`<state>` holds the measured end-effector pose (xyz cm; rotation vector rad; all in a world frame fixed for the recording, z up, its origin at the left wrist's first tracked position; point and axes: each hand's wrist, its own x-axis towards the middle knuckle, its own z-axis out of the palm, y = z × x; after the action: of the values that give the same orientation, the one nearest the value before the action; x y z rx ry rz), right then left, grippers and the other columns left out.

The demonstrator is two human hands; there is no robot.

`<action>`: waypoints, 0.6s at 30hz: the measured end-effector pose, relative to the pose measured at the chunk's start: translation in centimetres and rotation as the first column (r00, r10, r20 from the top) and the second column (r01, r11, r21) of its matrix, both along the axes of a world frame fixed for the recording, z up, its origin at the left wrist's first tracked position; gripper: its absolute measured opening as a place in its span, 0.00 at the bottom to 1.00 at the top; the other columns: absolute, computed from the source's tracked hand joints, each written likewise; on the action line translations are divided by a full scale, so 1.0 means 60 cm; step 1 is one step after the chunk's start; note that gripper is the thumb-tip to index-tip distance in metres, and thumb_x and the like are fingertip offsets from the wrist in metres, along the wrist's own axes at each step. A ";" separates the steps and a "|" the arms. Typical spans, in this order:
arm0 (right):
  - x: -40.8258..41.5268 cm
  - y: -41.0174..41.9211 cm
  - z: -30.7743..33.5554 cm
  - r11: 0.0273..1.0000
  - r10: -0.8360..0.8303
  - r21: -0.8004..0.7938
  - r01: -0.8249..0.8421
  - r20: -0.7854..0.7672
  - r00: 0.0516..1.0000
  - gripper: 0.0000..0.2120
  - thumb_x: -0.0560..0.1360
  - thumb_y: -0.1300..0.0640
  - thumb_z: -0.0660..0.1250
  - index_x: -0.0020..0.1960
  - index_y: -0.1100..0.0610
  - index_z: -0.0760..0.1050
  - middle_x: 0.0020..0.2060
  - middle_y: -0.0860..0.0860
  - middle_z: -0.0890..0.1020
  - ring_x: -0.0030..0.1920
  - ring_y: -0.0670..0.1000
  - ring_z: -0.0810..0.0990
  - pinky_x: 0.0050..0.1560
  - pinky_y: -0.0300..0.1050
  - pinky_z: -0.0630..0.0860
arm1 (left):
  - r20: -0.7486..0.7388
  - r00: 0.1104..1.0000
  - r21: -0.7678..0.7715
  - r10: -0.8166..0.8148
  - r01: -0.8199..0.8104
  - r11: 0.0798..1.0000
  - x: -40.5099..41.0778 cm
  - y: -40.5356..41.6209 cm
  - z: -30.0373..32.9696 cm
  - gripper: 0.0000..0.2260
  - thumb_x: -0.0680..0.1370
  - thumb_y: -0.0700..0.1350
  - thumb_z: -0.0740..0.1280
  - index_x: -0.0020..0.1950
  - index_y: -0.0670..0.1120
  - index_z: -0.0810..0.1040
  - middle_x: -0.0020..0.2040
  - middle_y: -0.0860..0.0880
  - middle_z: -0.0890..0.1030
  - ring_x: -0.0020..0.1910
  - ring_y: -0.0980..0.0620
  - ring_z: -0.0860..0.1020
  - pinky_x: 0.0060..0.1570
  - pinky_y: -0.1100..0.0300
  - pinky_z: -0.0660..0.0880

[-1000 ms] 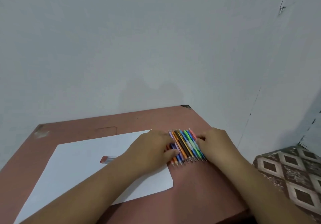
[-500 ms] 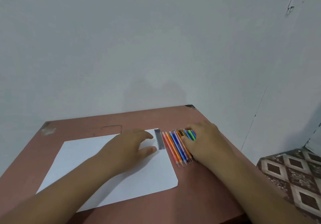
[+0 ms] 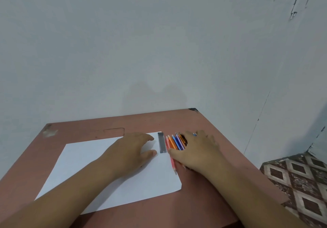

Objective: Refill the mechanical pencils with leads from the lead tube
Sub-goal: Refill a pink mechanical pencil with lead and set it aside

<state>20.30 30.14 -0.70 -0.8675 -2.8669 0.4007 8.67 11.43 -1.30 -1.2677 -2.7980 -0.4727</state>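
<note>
Mechanical pencils (image 3: pixel 174 143) lie side by side in a tight row just right of the frame's centre, on the reddish-brown table (image 3: pixel 203 201) at the right edge of a white sheet of paper (image 3: pixel 88 160). I can make out pink, orange, blue and purple barrels; the pink one (image 3: pixel 171 157) at the left of the row reaches furthest toward the bottom of the frame, its tip over the paper's edge. My right hand (image 3: pixel 198 150) lies flat over the right part of the row, fingers spread and fairly straight, pressing on the pencils and hiding the rest of them. Just left of the row, a slim grey lead tube (image 3: pixel 162 142) lies flat on the paper's upper right corner. My left hand (image 3: pixel 131 150) rests on the paper beside the tube, fingers loosely extended, thumb apart, gripping nothing.
</note>
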 end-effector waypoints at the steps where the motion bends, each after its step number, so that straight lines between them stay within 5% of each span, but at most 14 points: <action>1: -0.001 -0.001 0.001 1.000 0.000 0.003 0.000 0.002 1.000 0.36 0.67 0.27 0.58 0.72 0.39 0.64 0.62 0.50 0.70 0.63 0.56 0.67 0.64 0.52 0.67 | -0.001 1.000 -0.002 0.005 -0.005 1.000 0.000 0.000 0.000 0.23 0.80 0.64 0.60 0.73 0.61 0.67 0.74 0.61 0.67 0.73 0.59 0.65 0.69 0.59 0.66; 8: -0.015 -0.013 0.000 1.000 -0.016 0.022 0.015 0.035 0.999 0.32 0.71 0.38 0.60 0.74 0.44 0.62 0.63 0.52 0.70 0.64 0.57 0.67 0.65 0.51 0.66 | -0.029 1.000 -0.007 -0.003 0.003 1.000 0.002 0.002 -0.003 0.22 0.80 0.63 0.60 0.73 0.61 0.67 0.74 0.62 0.68 0.73 0.58 0.66 0.68 0.60 0.65; 18: -0.026 0.002 -0.003 0.998 0.007 0.062 -0.011 0.062 0.998 0.20 0.76 0.49 0.55 0.67 0.49 0.65 0.53 0.52 0.65 0.52 0.57 0.64 0.57 0.51 0.66 | -0.001 1.000 0.002 -0.002 0.002 1.000 -0.006 -0.004 -0.008 0.21 0.80 0.63 0.61 0.72 0.61 0.68 0.72 0.63 0.68 0.73 0.60 0.64 0.65 0.61 0.66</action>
<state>18.73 30.27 -0.86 -0.8719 -2.9236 0.2885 8.29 11.21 -1.77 -1.2705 -2.7943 -0.4747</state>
